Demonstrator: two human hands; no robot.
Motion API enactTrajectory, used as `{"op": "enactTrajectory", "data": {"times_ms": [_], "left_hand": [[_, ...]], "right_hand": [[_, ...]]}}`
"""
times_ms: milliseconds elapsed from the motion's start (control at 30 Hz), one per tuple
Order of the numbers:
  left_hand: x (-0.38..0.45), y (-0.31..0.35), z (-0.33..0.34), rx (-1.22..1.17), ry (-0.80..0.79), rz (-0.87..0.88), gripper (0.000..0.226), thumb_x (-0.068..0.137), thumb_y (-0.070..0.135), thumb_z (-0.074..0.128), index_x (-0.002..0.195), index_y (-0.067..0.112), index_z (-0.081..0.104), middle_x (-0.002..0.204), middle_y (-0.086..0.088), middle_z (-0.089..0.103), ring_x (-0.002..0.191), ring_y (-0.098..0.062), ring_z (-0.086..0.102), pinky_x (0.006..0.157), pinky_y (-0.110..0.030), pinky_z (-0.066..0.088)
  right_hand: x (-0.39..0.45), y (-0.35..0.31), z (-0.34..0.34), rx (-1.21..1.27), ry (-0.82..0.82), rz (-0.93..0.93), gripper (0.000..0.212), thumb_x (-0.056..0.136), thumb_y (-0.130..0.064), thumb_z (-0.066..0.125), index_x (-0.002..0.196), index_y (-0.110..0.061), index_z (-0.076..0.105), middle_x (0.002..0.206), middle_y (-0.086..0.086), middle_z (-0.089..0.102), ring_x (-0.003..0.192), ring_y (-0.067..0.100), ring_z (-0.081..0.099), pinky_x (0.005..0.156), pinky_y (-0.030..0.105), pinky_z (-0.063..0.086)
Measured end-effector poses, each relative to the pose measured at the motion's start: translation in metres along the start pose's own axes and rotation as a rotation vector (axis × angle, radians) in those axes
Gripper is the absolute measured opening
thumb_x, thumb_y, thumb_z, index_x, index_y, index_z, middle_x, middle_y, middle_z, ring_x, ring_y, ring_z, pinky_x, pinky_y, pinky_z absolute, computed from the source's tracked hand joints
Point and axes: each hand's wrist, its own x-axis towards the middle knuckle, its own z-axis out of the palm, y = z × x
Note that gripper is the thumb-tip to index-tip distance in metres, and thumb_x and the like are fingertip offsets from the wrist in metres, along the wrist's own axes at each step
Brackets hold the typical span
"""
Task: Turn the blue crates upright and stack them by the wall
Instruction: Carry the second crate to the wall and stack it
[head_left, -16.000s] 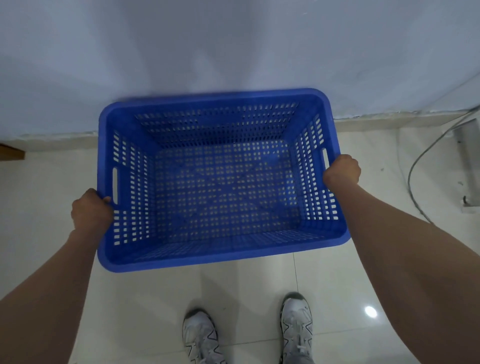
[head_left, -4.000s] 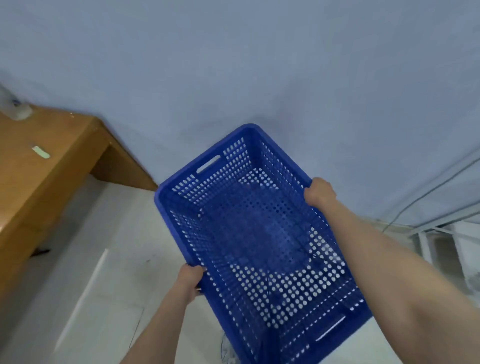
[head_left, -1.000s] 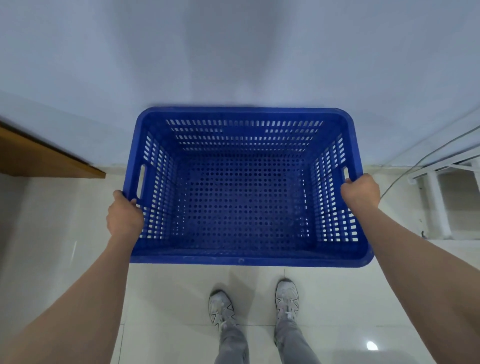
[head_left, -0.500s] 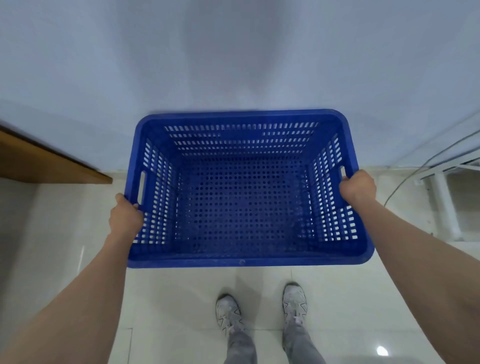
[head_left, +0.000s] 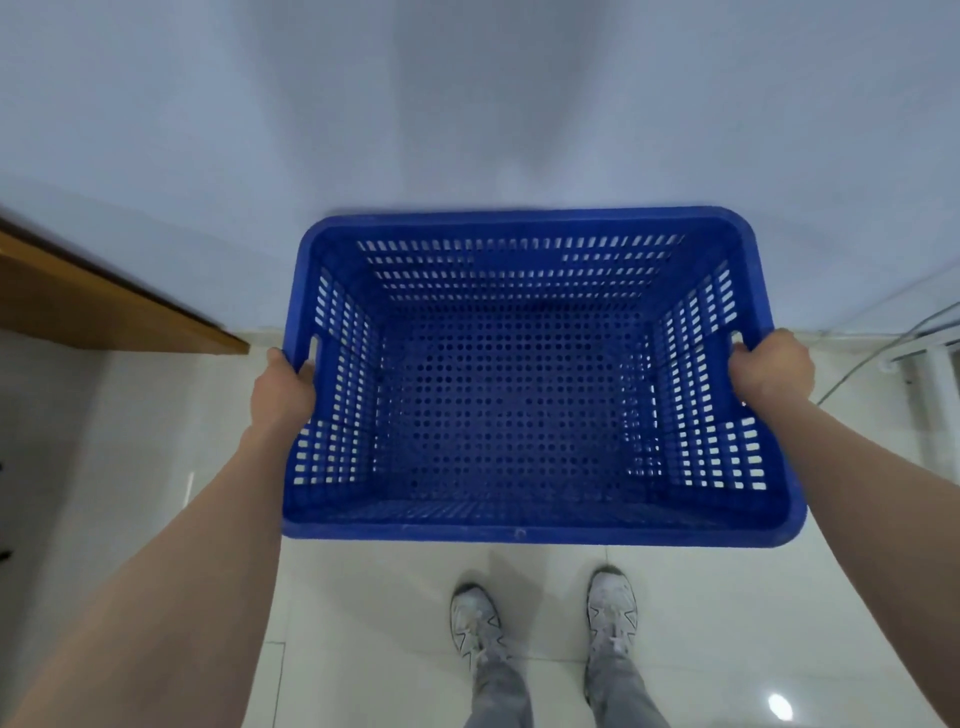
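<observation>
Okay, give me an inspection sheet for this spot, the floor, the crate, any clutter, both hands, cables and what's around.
Surface: glossy pale floor tiles, with a light glare at lower right.
Job's things: one blue crate, upright, open top toward the camera, nothing inside; its far rim is close to the wall. Whether another crate sits beneath cannot be told.
Clutter: nothing seen.
Grippers: left hand grips the left handle side; right hand grips the right handle side.
Cables: a grey cable on the floor at right.
Surroundings: wooden furniture edge at left; white frame at right; white sneakers below.

wall (head_left: 467, 104) blocks beyond crate (head_left: 519, 532).
</observation>
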Motion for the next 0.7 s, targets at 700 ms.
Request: {"op": "enactTrajectory", "data": {"times_ms": [700], "left_hand": [[0.007,-0.002,0.011,0.043,0.182,0.089,0.036,0.101,0.032,0.044,0.113,-0.002,0.049,0.107,-0.029,0.065,0.093,-0.046,0.063,0.077,-0.049,0.049]], "right_hand": [[-0.003,0.002,0.007,0.027,0.074,-0.004,0.042,0.092,-0.037,0.055,0.1,0.004,0.06,0.092,0.02,0.064,0.088,0.042,0.063,0.071,0.039,0.046]]}}
